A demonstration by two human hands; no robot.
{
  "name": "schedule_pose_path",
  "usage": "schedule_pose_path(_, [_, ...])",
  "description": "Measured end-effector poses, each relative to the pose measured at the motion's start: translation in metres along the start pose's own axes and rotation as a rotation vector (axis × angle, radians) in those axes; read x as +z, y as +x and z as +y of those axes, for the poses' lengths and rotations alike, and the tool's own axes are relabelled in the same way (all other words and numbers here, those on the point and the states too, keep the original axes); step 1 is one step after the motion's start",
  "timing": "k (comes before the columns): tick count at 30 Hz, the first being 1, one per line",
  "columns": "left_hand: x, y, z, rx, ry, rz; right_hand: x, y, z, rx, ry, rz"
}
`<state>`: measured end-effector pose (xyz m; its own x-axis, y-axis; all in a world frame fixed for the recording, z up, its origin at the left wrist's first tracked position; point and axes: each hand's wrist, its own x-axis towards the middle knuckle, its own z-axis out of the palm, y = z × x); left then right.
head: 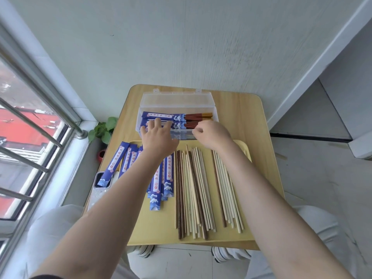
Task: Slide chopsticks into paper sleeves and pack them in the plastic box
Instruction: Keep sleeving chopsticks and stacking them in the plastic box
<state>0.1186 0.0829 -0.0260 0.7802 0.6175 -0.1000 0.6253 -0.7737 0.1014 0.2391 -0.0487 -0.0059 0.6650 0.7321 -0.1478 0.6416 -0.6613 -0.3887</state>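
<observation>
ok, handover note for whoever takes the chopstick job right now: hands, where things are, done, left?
Left hand: fingers spread flat on the sleeved pair nearest the front wall of the plastic box.
Right hand: fingers curled at the bare ends of the same pair; whether it pinches them cannot be told.
Done: two sleeved pairs lie lengthwise in the open box, brown ends sticking out to the right.
Left: loose chopsticks, pale and dark, lie on the yellow tray; empty blue sleeves lie fanned to their left, one resting on a phone at the table edge.
</observation>
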Motion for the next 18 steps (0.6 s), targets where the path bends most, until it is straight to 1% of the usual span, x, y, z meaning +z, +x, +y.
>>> schedule_pose_path(3, [-0.003,-0.001,0.0,0.022,0.041,-0.04,0.004,0.002,-0.003,-0.013,-0.127,-0.023])
schedule_pose_path(5, [-0.003,-0.005,-0.002,0.037,0.011,-0.033,0.002,-0.002,-0.01,-0.032,-0.123,0.029])
schedule_pose_path(7, [-0.002,-0.012,-0.009,0.041,-0.105,0.071,0.001,-0.009,-0.02,-0.041,-0.065,0.137])
schedule_pose_path(9, [0.001,-0.026,-0.018,0.02,-0.242,0.247,0.005,-0.018,-0.033,-0.06,0.009,0.244])
schedule_pose_path(11, [0.007,-0.041,-0.028,-0.054,-0.339,0.401,0.013,-0.024,-0.047,-0.093,0.075,0.291])
schedule_pose_path(12, [0.009,-0.05,-0.037,-0.125,-0.357,0.427,0.02,-0.028,-0.056,-0.121,0.101,0.285])
schedule_pose_path(14, [0.013,-0.062,-0.054,-0.283,-0.332,0.37,0.037,-0.034,-0.071,-0.168,0.104,0.228])
schedule_pose_path(16, [0.017,-0.072,-0.074,-0.415,-0.252,0.264,0.056,-0.04,-0.082,-0.185,0.066,0.141])
schedule_pose_path(18, [0.022,-0.08,-0.092,-0.493,-0.216,0.17,0.076,-0.046,-0.093,-0.186,0.049,0.048])
